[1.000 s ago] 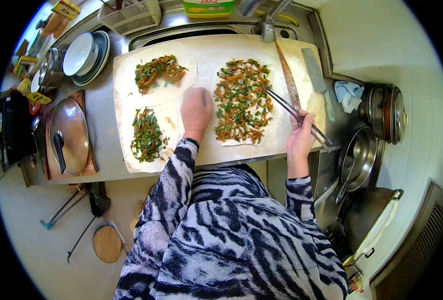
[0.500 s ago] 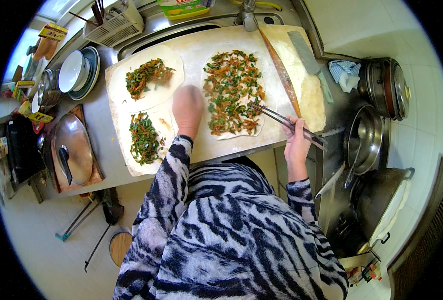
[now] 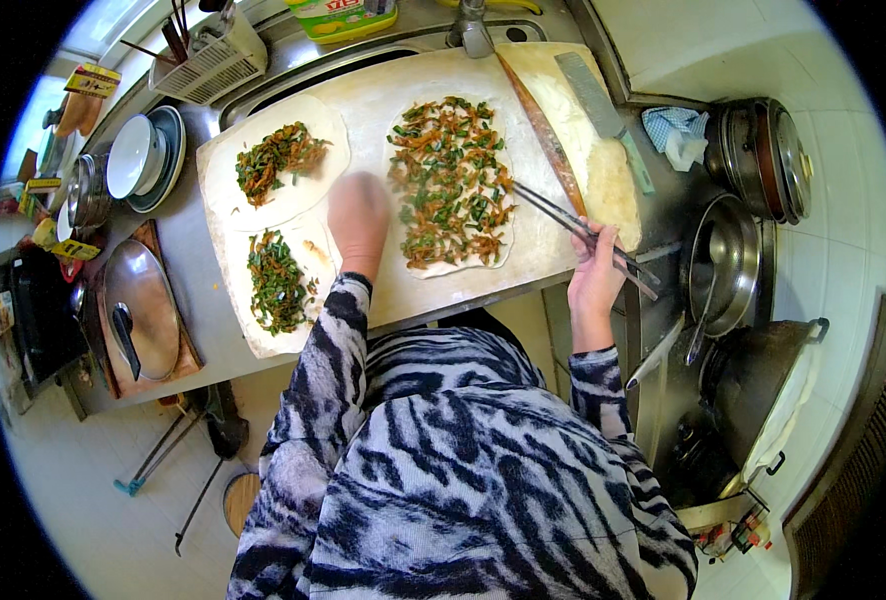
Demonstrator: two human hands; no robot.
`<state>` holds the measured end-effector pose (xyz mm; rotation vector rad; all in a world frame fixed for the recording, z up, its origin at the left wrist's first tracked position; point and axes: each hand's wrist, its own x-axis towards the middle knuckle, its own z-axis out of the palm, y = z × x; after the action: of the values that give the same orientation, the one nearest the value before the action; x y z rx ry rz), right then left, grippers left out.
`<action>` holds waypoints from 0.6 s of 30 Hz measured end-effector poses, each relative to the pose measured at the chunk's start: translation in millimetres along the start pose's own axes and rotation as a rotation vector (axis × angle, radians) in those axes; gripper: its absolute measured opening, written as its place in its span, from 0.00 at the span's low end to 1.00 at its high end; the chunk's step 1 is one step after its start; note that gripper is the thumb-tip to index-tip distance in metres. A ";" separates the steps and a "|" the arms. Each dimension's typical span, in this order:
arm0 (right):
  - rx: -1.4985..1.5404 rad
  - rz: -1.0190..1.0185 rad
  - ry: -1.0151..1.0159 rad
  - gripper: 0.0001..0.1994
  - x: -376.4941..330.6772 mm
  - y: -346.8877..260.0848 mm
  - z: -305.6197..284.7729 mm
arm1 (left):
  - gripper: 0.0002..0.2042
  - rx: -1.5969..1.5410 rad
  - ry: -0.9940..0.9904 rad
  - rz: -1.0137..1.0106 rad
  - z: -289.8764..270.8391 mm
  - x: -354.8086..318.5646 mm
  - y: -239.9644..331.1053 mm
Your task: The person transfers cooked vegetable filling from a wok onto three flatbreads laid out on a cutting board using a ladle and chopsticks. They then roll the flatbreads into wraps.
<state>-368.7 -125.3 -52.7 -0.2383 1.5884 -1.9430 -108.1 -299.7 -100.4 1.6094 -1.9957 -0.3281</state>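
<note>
My right hand (image 3: 596, 282) grips a pair of chopsticks (image 3: 555, 212), their tips at the right edge of a flat dough sheet (image 3: 498, 254). Chopped green and orange filling (image 3: 450, 180) is spread across that sheet. Left of it, my left hand (image 3: 360, 212) is over the floured board (image 3: 368, 105); its fingers are smeared by motion, so I cannot tell what they hold. Two more dough sheets lie at the board's left side: a far one (image 3: 228, 160) with a filling heap (image 3: 281, 163) and a near one (image 3: 313, 265) with another heap (image 3: 278, 283).
A rolling pin (image 3: 543, 130) and a wide-bladed knife (image 3: 591, 95) lie on the board's right. Farther right are a lidded pot (image 3: 753, 150), a metal pan (image 3: 738, 300) and a wok (image 3: 773, 400). Stacked bowls (image 3: 133, 155) and a pan lid (image 3: 148, 310) are at left. A faucet (image 3: 473, 35) stands behind.
The chopstick tips have moved off the filling to the right edge of the dough sheet. My left hand stays blurred at nearly the same spot over the board. The whole view has shifted slightly.
</note>
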 end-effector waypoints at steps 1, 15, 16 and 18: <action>0.005 -0.014 0.021 0.16 2.4 3.4 0.1 | 0.05 0.001 -0.004 -0.002 0.8 0.1 -0.5; -0.033 0.051 0.040 0.16 -3.1 16.9 6.7 | 0.05 -0.039 0.037 0.010 3.0 -0.5 -3.1; -0.040 0.066 0.014 0.16 -5.2 15.9 8.4 | 0.05 -0.040 0.039 0.006 2.8 -1.0 -3.3; -0.054 0.095 -0.036 0.16 -10.4 12.5 13.4 | 0.05 -0.042 0.052 0.019 3.1 -0.4 -4.5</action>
<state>-349.5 -131.8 -58.5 -0.2152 1.6012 -1.8158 -106.1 -300.9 -105.3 1.5569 -1.9507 -0.3161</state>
